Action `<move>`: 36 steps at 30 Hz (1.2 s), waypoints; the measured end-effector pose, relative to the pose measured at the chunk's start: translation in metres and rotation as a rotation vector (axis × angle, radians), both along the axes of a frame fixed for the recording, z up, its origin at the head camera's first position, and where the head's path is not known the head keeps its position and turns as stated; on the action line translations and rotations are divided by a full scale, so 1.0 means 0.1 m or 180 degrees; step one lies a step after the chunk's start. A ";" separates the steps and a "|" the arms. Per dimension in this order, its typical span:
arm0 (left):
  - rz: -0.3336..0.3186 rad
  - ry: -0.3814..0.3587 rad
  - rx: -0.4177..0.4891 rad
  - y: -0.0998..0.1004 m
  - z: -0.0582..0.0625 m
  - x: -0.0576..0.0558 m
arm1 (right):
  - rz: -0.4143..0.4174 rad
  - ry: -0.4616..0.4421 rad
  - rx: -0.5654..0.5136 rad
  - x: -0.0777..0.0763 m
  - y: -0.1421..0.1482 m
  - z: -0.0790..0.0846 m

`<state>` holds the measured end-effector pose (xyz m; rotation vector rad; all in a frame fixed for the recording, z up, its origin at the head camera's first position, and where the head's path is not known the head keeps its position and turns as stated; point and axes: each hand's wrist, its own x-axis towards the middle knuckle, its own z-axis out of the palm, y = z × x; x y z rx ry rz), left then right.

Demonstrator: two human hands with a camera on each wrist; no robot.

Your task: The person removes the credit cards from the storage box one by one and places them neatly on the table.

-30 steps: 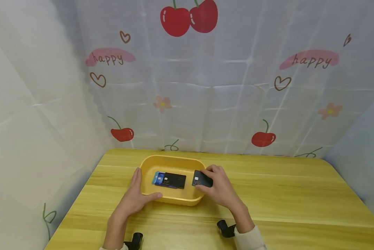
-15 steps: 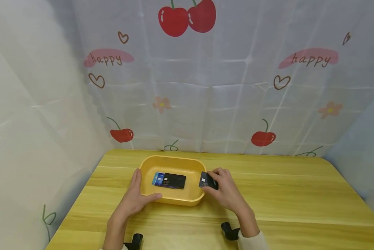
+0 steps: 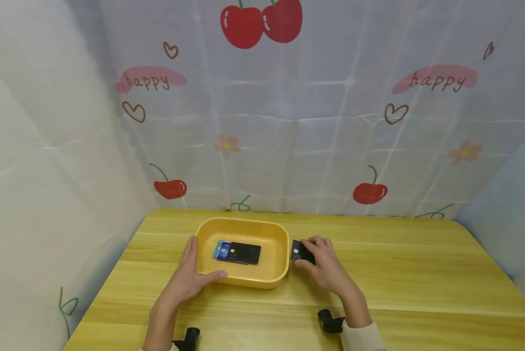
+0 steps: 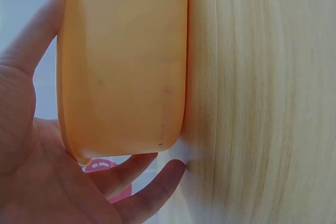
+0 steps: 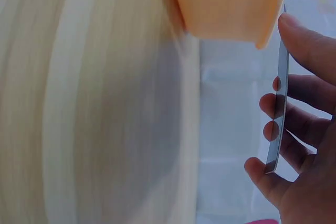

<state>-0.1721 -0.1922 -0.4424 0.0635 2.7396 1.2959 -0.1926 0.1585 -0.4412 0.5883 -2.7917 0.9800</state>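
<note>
A yellow plastic bin (image 3: pixel 258 281) stands on the table. My left hand (image 3: pixel 191 279) holds its left end, thumb over the near rim and fingers along the end wall; the left wrist view shows them round the bin's corner (image 4: pixel 126 66). Inside lie several overlapping bank cards: a black VIP card (image 3: pixel 247 253) on top, blue cards (image 3: pixel 219 249) peeking out at the left. Just right of the bin, my right hand (image 3: pixel 328 265) grips another dark VIP card (image 3: pixel 298 249) by its edges. The right wrist view shows this card (image 5: pixel 280 87) edge-on, raised off the table.
The wooden table (image 3: pixel 420 278) stretches to the right of the bin. White curtain sheets (image 3: pixel 297 146) with cherry prints hang behind and at the sides. A black wrist mount (image 3: pixel 330 321) sits on each wrist.
My right hand has moved right with the VIP card, from over the bin's right end to beyond its rim. The left hand and the cards in the bin have stayed put.
</note>
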 end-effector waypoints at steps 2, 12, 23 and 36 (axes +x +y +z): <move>0.0005 -0.0005 0.0002 0.00 0.00 0.00 | -0.0033 0.0005 0.0056 0.00 0.04 -0.01; 0.0037 -0.0021 0.0040 0.00 0.00 0.00 | 0.0008 0.0035 0.0522 -0.09 0.13 -0.09; 0.0034 -0.0025 0.0038 0.00 0.01 0.01 | -0.0026 -0.0275 0.0331 -0.13 0.13 -0.22; 0.0036 -0.0020 0.0043 0.01 0.00 0.00 | -0.0022 -0.0301 0.0343 -0.14 0.15 -0.35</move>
